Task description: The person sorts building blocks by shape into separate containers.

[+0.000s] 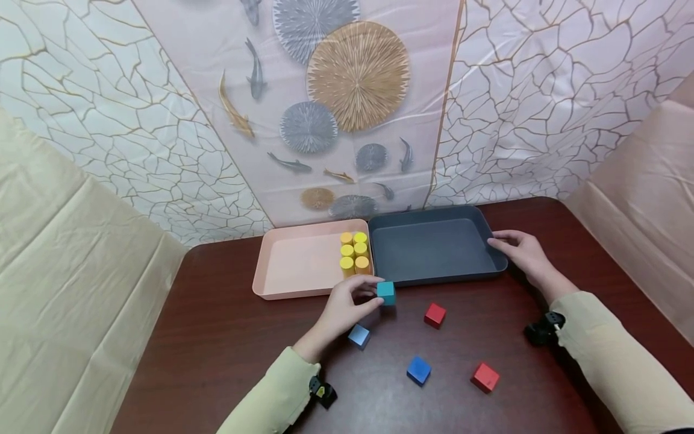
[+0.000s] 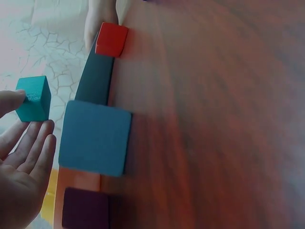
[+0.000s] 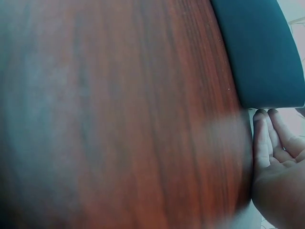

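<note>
In the head view my left hand (image 1: 349, 307) pinches a teal cube (image 1: 386, 293) between thumb and fingertips, above the table in front of the trays. The left wrist view shows the thumb on one face of this cube (image 2: 33, 98) and fingertips below it. My right hand (image 1: 523, 254) holds the right end of the dark tray (image 1: 434, 277), its thumb over the rim. In the right wrist view, straight fingertips meet the tray's outer end wall (image 3: 267, 57). A light blue cube (image 1: 359, 336) lies beside the left wrist, and a red cube (image 1: 435, 315) lies right of the teal one.
A pink tray (image 1: 293, 292) adjoins the dark tray's left side, with several yellow and orange cylinders (image 1: 347, 250) at its right end. Nearer lie a blue cube (image 1: 418, 371) and another red cube (image 1: 485, 378). A dark purple block (image 2: 86, 208) shows in the left wrist view.
</note>
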`<state>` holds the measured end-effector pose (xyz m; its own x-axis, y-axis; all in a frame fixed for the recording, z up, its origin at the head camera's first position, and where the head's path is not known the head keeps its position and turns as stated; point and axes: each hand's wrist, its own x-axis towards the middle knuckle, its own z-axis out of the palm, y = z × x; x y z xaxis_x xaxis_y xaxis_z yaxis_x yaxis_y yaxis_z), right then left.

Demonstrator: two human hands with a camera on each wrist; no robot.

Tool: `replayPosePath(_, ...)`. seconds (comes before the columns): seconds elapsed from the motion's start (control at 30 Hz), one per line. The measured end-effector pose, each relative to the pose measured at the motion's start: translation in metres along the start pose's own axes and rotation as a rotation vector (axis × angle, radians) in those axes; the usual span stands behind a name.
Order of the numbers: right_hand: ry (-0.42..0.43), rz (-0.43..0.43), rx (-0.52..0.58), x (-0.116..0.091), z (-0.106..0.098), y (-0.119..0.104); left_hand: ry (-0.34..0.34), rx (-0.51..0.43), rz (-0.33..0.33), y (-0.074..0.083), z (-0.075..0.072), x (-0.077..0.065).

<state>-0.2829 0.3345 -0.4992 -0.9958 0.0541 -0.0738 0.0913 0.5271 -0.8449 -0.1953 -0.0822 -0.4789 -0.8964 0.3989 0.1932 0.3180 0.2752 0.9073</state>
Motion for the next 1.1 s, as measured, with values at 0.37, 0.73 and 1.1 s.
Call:
replayPosePath(0.37,0.001,-0.011,0.006,0.001,0.000,0.002,-0.017,-0.014,0.010,0.005,0.009,0.016)
replayPosePath(0.73,-0.007,-0.003,-0.003,0.001,0.000,0.000,0.000,0.043,-0.032,0.012,0.020,0.033)
replayPosePath(1.1,-0.014,-0.005,-0.010,0.000,-0.002,0.000,-0.002,0.107,-0.093,0.018,0.025,0.050)
